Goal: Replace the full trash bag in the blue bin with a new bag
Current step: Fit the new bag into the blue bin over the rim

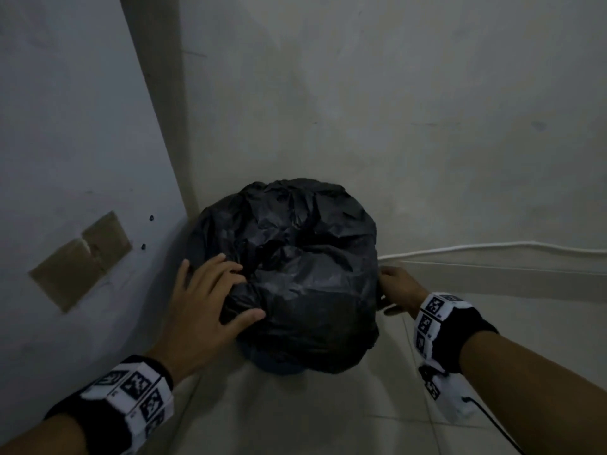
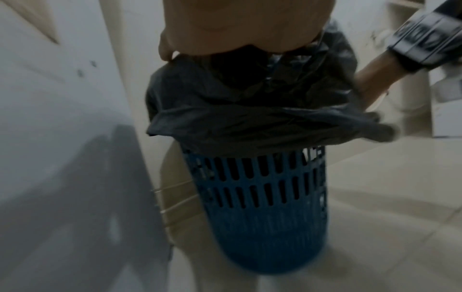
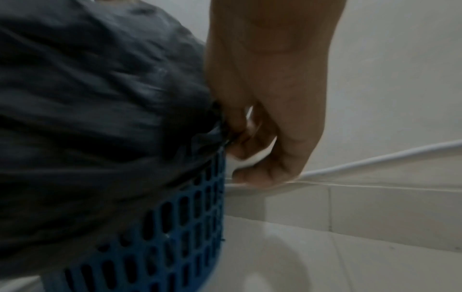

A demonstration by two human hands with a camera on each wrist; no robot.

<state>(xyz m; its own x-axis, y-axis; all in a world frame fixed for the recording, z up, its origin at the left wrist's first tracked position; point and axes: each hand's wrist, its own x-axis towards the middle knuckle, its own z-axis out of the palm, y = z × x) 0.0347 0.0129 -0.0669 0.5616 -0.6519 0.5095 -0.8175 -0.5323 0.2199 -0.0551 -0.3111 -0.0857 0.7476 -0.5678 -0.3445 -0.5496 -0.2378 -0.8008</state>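
We start freeing the full black bag [image 1: 295, 274], which bulges over the blue bin [image 2: 262, 207] in the wall corner.
Our left hand [image 1: 203, 303] lies spread on top, holding nothing; our right hand [image 3: 262, 110] has its grip pinched on the bag's edge at the rim. Pulling one-sided may tear the thin plastic or tip the light bin.

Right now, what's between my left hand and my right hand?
The bulging black trash bag fills the gap between left hand and right hand, seen from the head view.

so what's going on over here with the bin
A person is working a full black trash bag off a blue bin in a corner. The left hand lies spread on top of the bag, while the right hand pinches the bag's edge at the bin's rim. The bag is still in the bin, and no new bag is in view.
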